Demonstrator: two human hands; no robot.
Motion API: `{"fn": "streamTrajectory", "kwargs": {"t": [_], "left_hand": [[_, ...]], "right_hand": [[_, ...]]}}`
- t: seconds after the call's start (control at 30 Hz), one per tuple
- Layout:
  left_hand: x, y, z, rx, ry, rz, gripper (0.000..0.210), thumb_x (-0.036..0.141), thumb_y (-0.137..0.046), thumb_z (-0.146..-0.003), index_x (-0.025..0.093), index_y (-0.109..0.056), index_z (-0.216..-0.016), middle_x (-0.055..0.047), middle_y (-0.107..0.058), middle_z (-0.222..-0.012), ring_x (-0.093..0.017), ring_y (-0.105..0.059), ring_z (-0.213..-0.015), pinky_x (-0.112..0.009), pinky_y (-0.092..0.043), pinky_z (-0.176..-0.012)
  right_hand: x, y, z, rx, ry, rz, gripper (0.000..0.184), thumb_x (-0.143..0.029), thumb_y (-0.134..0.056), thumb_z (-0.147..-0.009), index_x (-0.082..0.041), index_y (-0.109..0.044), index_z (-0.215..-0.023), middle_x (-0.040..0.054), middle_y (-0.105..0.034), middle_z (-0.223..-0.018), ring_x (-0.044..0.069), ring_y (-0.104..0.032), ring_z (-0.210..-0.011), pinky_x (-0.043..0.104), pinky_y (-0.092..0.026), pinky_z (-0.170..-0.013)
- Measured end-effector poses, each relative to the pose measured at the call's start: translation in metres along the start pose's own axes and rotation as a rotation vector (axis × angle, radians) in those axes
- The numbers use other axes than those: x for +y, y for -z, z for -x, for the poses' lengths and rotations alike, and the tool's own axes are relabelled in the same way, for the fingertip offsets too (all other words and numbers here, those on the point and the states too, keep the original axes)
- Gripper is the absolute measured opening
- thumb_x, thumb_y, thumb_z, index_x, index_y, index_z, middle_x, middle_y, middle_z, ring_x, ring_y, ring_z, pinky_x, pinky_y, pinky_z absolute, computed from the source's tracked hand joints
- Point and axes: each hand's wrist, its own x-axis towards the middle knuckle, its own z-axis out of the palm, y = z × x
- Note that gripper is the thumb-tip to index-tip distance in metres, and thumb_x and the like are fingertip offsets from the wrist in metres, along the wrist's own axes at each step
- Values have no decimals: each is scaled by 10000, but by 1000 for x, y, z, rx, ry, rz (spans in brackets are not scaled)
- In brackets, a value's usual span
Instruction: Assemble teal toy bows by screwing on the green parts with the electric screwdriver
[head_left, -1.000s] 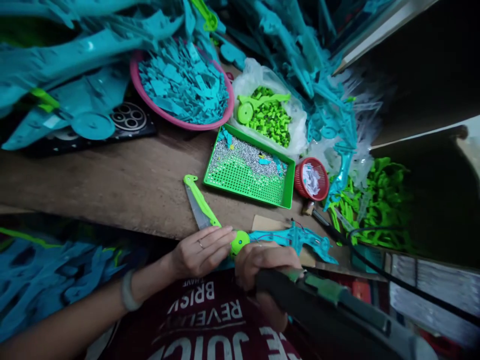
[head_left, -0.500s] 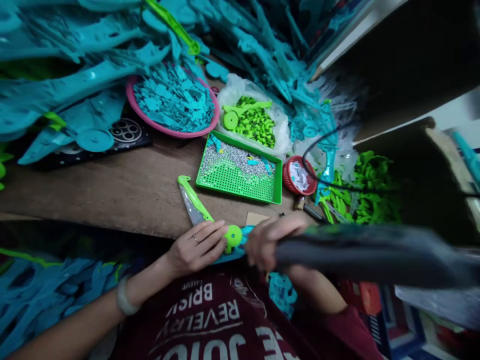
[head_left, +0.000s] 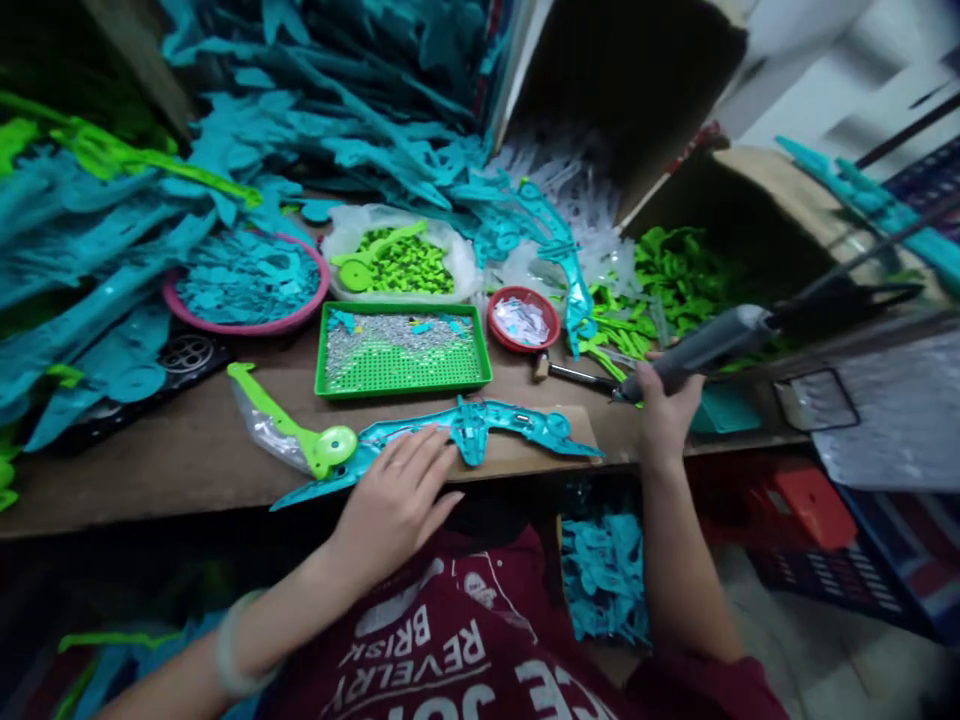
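A teal plastic bow-shaped toy part [head_left: 517, 422] lies along the front of the bench, its ribbed hollow side up. My left hand [head_left: 401, 490] rests across its middle-left with fingers stretched out flat. At its left end sits a lime-green arm with a round disc [head_left: 334, 448], carrying a clear plastic blade-like piece [head_left: 274, 435]. To the right, my right hand [head_left: 666, 415] is wrapped round a grey electric screwdriver [head_left: 712, 345], which hangs from a dark line. The screwdriver's tip points left, apart from the teal part.
Behind the part stands a green perforated tray [head_left: 405, 377] of small screws. Near it are a red basket [head_left: 524, 340], a hammer [head_left: 581, 377], a bag of green pieces [head_left: 405, 262] and a pink basin [head_left: 259, 325]. Teal parts [head_left: 360, 150] pile up at the back.
My right hand has moved right with the screwdriver, away from the teal part. That part now lies flat on the bench, and my left hand has shifted from its green disc to its middle.
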Motion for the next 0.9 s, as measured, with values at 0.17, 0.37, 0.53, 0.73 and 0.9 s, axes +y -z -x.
{"fn": "streamTrajectory", "kwargs": {"t": [0.17,0.37,0.53,0.73,0.9], "left_hand": [[10,-59,-43,-102,-114,-74,400,338,-635,-924,79,-628,-1229,-228,-596,-1387,-382,-567,-1291,-549,-480,-1044],[-8,-48,-2,-62,-189,-2,331,275,-634,-936,84,-616,-1206,-236,-599,-1372,-371,-555,-1306,-541,-464,-1060],[-8,-32,17,-94,-250,48,323,219,-681,-900,86,-619,-1187,-245,-612,-1350,-373,-539,-1330,-546,-468,-1073],[-17,-32,24,-92,-269,35,324,220,-697,-885,102,-627,-1178,-232,-620,-1344,-375,-554,-1314,-525,-496,-1056],[-23,-27,19,-20,-243,166,460,245,-631,-923,129,-510,-1351,-222,-526,-1441,-332,-541,-1324,-476,-536,-1013]], "right_hand": [[22,54,80,139,48,139,154,-318,-684,-845,-211,-639,-946,32,-587,-904,201,-592,-871,362,-513,-839],[62,54,178,-54,-137,-28,293,-326,-805,-733,-334,-687,-1002,35,-683,-844,254,-626,-690,341,-489,-479],[71,37,172,-352,-256,-260,135,-398,-720,-821,-291,-697,-743,-14,-582,-512,179,-508,-402,298,-377,-317],[47,89,94,-316,-336,-385,96,-293,-675,-872,-218,-734,-881,-9,-613,-567,145,-580,-467,272,-486,-439],[-19,35,47,53,78,-433,125,-302,-646,-876,-222,-736,-908,41,-714,-859,180,-681,-763,369,-586,-702]]}}
